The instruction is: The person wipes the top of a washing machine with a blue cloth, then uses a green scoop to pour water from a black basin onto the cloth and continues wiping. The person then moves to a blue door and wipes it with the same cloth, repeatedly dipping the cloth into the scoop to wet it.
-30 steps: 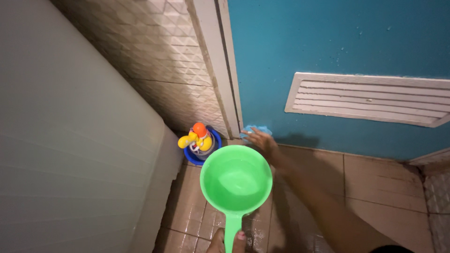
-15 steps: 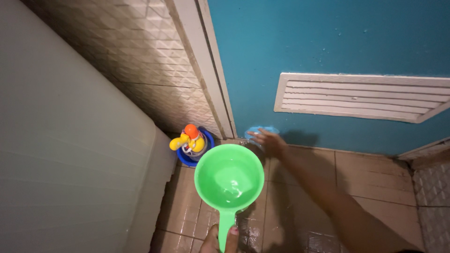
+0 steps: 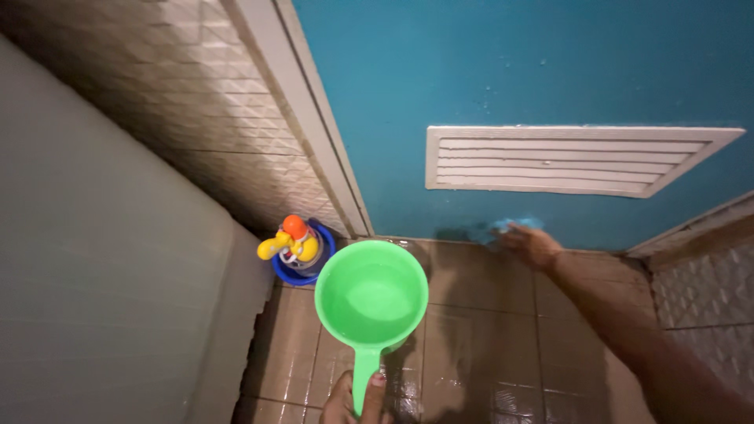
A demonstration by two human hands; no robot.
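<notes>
Down low, the left hand (image 3: pixel 355 400) grips a green dipper (image 3: pixel 371 294) holding water; the right hand (image 3: pixel 532 245) presses a blue cloth (image 3: pixel 512 226) against the door (image 3: pixel 510 71).

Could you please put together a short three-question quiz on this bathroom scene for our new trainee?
1. True or false: the left hand holds the green dipper by its handle.
2. What does the right hand press against the bottom of the teal door?
A. a blue cloth
B. a brush
C. a sponge mop
3. Fill in: the yellow and orange toy sits in a ____ bowl in the corner by the door frame.

Key:
1. True.
2. A, the blue cloth, just below the white vent.
3. Blue.
</notes>
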